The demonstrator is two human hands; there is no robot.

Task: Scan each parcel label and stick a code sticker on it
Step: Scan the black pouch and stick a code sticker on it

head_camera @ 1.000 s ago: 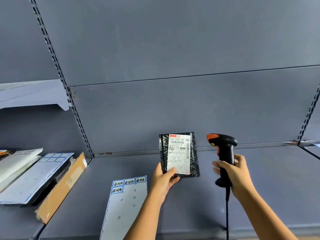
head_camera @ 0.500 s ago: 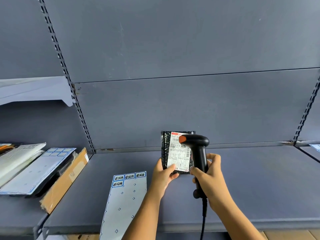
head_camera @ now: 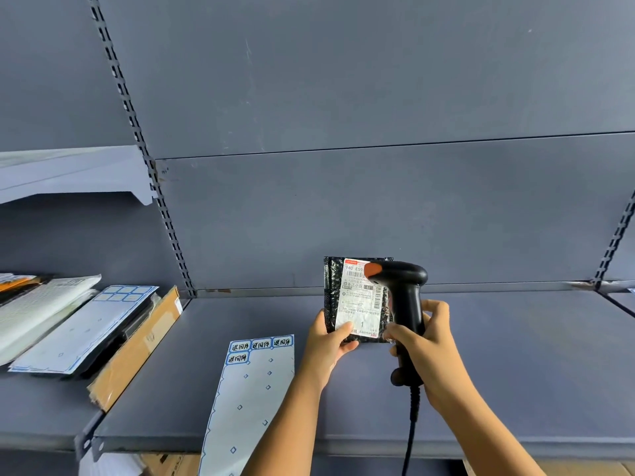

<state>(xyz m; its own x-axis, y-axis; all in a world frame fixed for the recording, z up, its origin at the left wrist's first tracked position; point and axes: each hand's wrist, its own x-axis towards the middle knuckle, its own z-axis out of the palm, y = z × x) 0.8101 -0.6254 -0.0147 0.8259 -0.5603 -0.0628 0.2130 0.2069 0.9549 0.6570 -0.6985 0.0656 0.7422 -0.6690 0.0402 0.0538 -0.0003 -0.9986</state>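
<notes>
A small black parcel (head_camera: pixel 332 297) with a white shipping label (head_camera: pixel 359 302) stands upright above the grey shelf (head_camera: pixel 515 355). My left hand (head_camera: pixel 326 345) grips its lower left corner, thumb on the label. My right hand (head_camera: pixel 424 341) is shut on the handle of a black barcode scanner (head_camera: pixel 403 290) with an orange tip. The scanner head sits just in front of the label's upper right part and hides it. A sticker sheet (head_camera: pixel 251 389) with a few blue-framed stickers left at its top lies on the shelf, left of my left arm.
On the left shelf bay lie a stack of parcels and envelopes (head_camera: pixel 44 310), another sticker sheet (head_camera: pixel 89 331) on top, and a brown cardboard mailer (head_camera: pixel 137 345) leaning at the edge. The scanner cable (head_camera: pixel 410 438) hangs down past the shelf front. Slotted uprights (head_camera: pixel 161 207) divide the bays.
My right hand brought the scanner leftward from beside the parcel to right in front of its label. The parcel stays held upright in my left hand.
</notes>
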